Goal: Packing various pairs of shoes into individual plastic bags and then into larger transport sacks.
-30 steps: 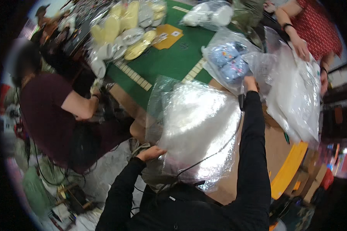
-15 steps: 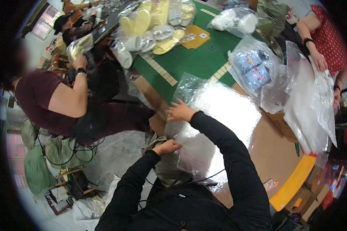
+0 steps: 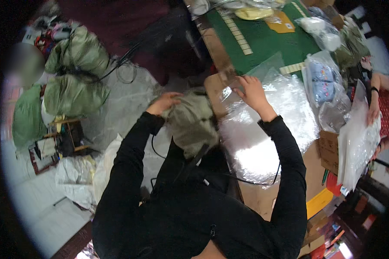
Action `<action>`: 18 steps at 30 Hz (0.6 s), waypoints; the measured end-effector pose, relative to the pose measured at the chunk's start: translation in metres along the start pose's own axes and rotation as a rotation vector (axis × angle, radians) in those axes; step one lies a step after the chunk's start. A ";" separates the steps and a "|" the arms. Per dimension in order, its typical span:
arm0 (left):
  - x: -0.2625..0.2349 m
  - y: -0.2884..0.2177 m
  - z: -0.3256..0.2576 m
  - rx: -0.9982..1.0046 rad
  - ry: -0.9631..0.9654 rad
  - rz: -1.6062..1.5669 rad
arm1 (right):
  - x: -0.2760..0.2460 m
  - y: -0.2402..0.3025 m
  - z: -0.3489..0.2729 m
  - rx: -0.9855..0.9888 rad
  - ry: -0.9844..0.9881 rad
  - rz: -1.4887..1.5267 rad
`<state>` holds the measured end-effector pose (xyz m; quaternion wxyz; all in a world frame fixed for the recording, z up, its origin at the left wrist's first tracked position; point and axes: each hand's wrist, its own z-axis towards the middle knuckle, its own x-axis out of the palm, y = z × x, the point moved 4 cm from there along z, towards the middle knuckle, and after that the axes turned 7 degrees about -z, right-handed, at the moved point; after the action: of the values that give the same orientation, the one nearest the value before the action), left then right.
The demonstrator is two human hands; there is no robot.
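Note:
My left hand (image 3: 163,104) is at the far left edge of an olive-green sack (image 3: 190,123) beside the table, its fingers stretched over the cloth. No firm grip on the sack shows. Over the clear plastic bags (image 3: 268,125) spread on the table, my right hand (image 3: 255,96) is open with its fingers apart. Whether its fingertips touch the plastic I cannot tell. The bags shine with glare, and the sack is somewhat blurred.
Bagged blue slippers (image 3: 323,86) lie farther right on the green table (image 3: 263,47). A yellow slipper (image 3: 254,13) and an orange envelope (image 3: 282,21) are at the back. At right, another person's hand (image 3: 373,113) touches white plastic (image 3: 354,134). Full green sacks (image 3: 78,95) stand left.
My view has swung left and down. My left hand has moved from the clear bags to the olive sack. My right hand is still over the bags, near their far left part.

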<state>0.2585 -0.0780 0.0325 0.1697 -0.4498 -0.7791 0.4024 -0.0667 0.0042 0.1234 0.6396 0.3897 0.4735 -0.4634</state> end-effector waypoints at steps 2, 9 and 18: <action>-0.042 0.036 -0.021 0.021 -0.125 -0.058 | -0.030 0.052 0.004 0.151 0.037 0.381; -0.073 0.046 -0.065 -0.041 -0.414 -0.968 | 0.072 0.260 -0.031 0.420 0.582 0.256; -0.159 0.000 -0.111 0.111 -0.522 -0.765 | 0.135 0.223 0.006 1.094 0.145 1.790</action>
<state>0.4132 -0.1582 0.1167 0.1281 -0.0041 -0.8830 0.4515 0.1659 0.0280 0.0072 0.4559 0.8599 -0.2239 0.0520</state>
